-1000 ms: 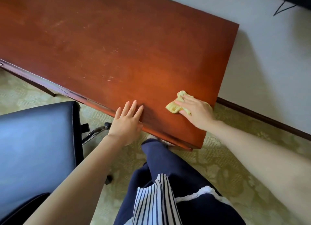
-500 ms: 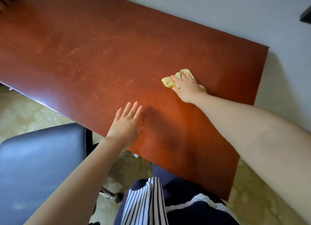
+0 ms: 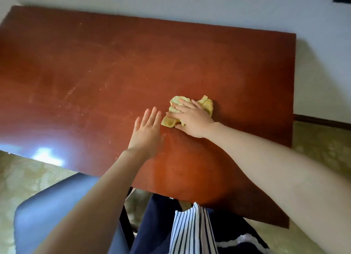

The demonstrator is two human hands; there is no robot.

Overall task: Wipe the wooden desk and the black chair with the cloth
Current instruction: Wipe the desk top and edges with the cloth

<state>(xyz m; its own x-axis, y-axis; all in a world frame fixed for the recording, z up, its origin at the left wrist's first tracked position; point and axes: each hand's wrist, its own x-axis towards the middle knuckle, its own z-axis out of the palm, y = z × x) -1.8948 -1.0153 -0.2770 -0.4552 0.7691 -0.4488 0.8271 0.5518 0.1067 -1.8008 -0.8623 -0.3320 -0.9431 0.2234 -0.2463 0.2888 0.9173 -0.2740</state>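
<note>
- My right hand presses the yellow cloth flat, fingers spread, right of the tabletop's centre.
- My left hand lies flat, fingers straight, just beside the cloth on the wooden desk.
- The black chair sits below the front edge.

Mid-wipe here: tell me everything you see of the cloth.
The cloth is small, pale yellow, soft-looking fabric, crumpled into a bunch. It lies on the desk, right of centre. The right hand presses on its middle, fingers spread, so only its edges show. The left hand lies flat on the desk just left of it.
</note>
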